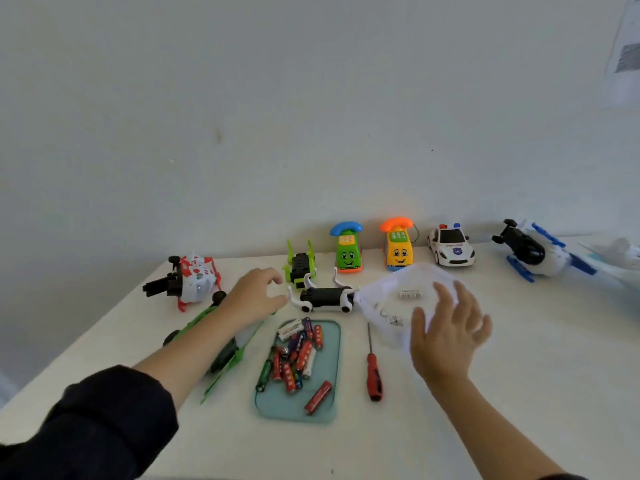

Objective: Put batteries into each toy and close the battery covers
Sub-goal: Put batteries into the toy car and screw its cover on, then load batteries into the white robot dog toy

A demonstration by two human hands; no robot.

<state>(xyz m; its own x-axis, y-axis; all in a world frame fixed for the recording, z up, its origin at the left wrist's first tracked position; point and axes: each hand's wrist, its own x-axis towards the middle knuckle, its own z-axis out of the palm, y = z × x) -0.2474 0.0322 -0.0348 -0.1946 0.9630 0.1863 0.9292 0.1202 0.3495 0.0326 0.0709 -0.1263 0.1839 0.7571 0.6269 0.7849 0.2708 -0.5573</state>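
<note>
A teal tray (pixel 332 407) near the table's front holds several loose batteries (pixel 298 355). Just beyond it a black and white toy (pixel 327 297) lies on its side. My left hand (pixel 256 296) hovers to its left, fingers loosely curved and holding nothing. My right hand (pixel 450 334) floats with fingers spread over a clear plastic bag (pixel 398 292). A green toy (pixel 221 344) lies partly hidden under my left forearm. At the back stand a green and black toy (pixel 300 266), a green phone car (pixel 348 249), a yellow phone car (pixel 398 245) and a police car (pixel 450 247).
A red-handled screwdriver (pixel 374 372) lies right of the tray. A red and white helicopter toy (pixel 188 280) sits at the left edge, a blue and white aircraft toy (pixel 536 252) at the far right. The wall rises directly behind the white table (pixel 519 358).
</note>
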